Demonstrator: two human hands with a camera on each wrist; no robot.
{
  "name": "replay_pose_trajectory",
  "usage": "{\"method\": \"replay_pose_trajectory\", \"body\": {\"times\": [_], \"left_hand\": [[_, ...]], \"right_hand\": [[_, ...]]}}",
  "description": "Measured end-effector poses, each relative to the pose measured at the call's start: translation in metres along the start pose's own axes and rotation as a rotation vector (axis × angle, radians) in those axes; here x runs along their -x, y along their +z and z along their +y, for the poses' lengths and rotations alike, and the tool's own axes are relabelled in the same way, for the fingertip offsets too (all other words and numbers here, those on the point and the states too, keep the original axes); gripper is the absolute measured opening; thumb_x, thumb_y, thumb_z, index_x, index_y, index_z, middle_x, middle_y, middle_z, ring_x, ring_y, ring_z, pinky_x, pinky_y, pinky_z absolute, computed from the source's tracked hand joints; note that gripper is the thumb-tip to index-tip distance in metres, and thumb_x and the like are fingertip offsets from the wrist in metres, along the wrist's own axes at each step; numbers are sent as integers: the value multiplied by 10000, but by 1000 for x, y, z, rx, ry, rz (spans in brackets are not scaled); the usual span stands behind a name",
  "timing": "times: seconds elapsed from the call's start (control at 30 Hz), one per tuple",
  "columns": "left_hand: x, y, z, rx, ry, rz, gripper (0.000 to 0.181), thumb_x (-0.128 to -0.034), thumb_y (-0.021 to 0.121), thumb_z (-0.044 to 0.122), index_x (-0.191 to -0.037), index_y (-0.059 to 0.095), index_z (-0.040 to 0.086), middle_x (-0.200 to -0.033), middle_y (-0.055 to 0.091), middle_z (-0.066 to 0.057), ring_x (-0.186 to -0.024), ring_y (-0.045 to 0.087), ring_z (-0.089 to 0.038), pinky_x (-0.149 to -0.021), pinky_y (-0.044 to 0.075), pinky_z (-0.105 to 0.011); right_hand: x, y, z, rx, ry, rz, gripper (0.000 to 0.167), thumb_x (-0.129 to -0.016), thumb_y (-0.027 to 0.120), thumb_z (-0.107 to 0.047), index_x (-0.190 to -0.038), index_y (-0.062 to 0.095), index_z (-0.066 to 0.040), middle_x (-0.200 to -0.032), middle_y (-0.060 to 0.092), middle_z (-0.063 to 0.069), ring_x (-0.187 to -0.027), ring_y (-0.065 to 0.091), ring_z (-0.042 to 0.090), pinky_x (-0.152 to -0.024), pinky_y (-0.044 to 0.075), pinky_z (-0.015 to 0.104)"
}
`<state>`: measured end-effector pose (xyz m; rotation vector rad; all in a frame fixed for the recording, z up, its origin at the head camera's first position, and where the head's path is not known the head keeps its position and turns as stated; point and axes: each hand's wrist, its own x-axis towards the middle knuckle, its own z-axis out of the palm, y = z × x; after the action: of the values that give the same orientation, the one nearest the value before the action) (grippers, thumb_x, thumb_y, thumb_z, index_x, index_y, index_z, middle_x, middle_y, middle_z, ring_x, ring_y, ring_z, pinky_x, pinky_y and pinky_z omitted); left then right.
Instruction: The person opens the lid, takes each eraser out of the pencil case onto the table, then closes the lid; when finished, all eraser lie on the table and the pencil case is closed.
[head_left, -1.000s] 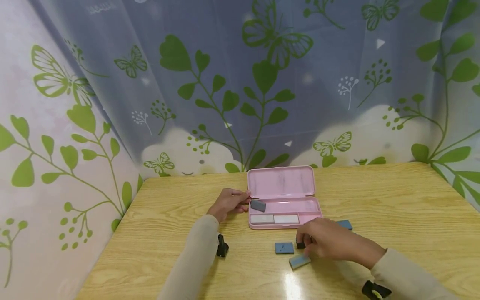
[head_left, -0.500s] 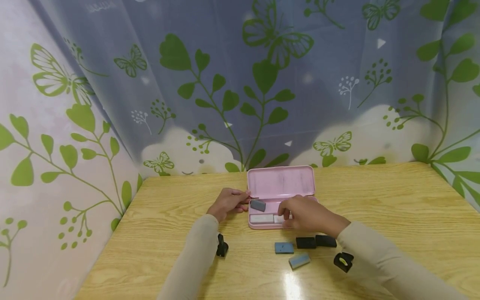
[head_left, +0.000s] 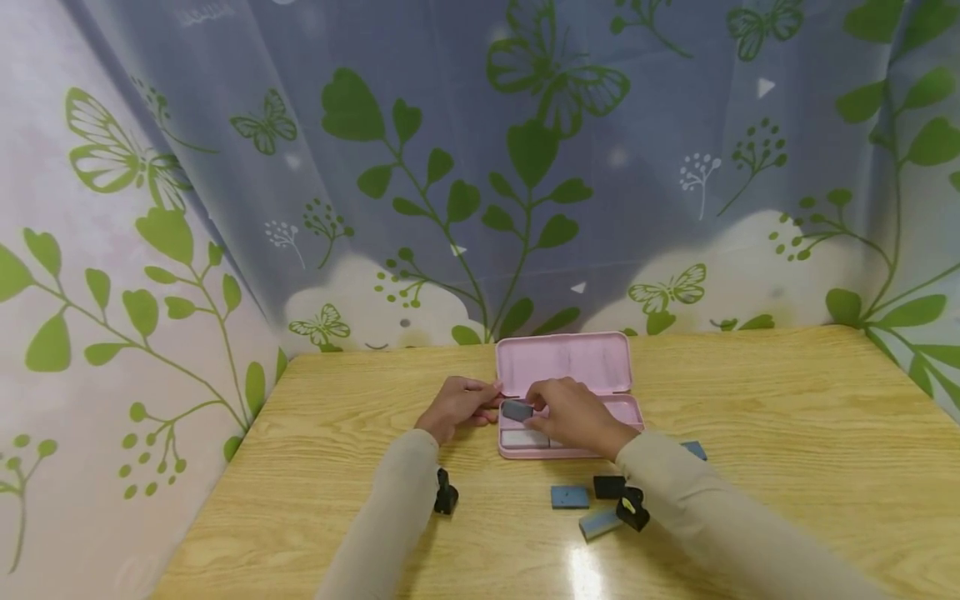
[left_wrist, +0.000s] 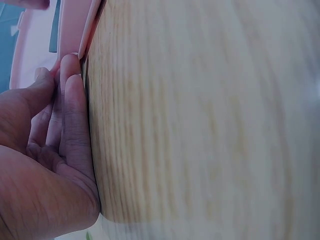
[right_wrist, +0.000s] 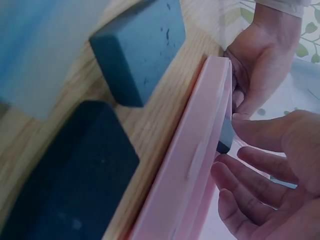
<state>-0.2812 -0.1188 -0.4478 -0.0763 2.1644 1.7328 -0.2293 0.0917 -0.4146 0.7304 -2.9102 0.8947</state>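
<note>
An opened pink pencil case (head_left: pixel 564 363) lies on the table with its lid tipped back. My left hand (head_left: pixel 457 407) holds its left side near the hinge; in the left wrist view the thumb and fingers (left_wrist: pixel 75 110) meet at the pink edge. Inside the back compartment, at its left end, sits a grey eraser-like block (head_left: pixel 516 409). My right hand (head_left: pixel 576 418) reaches over the case and pinches that block's right end between thumb and fingers. A white block (head_left: pixel 523 438) lies in the front compartment; the hand partly covers what is beside it.
In front of the case lie a blue block (head_left: pixel 570 497), a black block (head_left: pixel 608 487) and a grey-blue block (head_left: pixel 600 524). Another blue block (head_left: pixel 693 451) shows behind the right sleeve (head_left: pixel 697 475). A patterned curtain (head_left: pixel 420 208) hangs behind the table.
My right hand has left the loose blocks on the table, moved up and left over the case, and taken hold of the grey block. The left hand has stayed at the case.
</note>
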Motion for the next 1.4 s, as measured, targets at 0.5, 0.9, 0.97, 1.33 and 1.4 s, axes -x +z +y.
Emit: {"method": "replay_pose_trajectory", "body": {"times": [0.5, 0.9, 0.97, 1.33, 1.4], "left_hand": [[1, 1, 0, -7, -11, 3, 288, -996, 681, 250, -1081, 763, -12, -844, 746, -34, -604, 668, -65, -541, 549, -171], [-3, 0, -4, 8, -3, 2, 288, -998, 680, 247, -1084, 763, -14, -859, 749, -49, -595, 659, -64, -538, 545, -167], [-4, 0, -4, 6, -4, 2, 290, -996, 682, 249, -1086, 762, -15, -867, 751, -54, -598, 661, -66, -537, 546, -169], [-12, -1, -8, -2, -11, 6, 289, -982, 702, 249, -1079, 766, -15, -866, 756, -61, -594, 669, -75, -507, 538, -170], [-10, 0, -6, -4, -12, 8, 287, -985, 697, 249, -1078, 768, -14, -862, 755, -58, -592, 666, -73, -511, 539, -170]], "right_hand": [[-11, 11, 1, 8, 89, 70, 157, -855, 837, -165, -935, 751, -62, -862, 720, 14, -783, 665, 178, -725, 559, 392], [-11, 16, 3, -62, 47, 96, 87, -854, 826, -89, -849, 740, -74, -766, 687, -26, -703, 606, 93, -680, 532, 325], [-10, 15, 1, -62, 44, 95, 84, -857, 822, -84, -852, 740, -70, -767, 686, -24, -704, 605, 91, -683, 535, 321], [7, -6, -7, -133, -14, 125, 52, -876, 803, -76, -869, 753, -62, -789, 706, -18, -705, 633, 78, -656, 555, 300], [11, -13, -8, -139, -19, 130, 48, -882, 799, -85, -869, 756, -68, -788, 708, -23, -702, 635, 71, -655, 555, 297]]}}
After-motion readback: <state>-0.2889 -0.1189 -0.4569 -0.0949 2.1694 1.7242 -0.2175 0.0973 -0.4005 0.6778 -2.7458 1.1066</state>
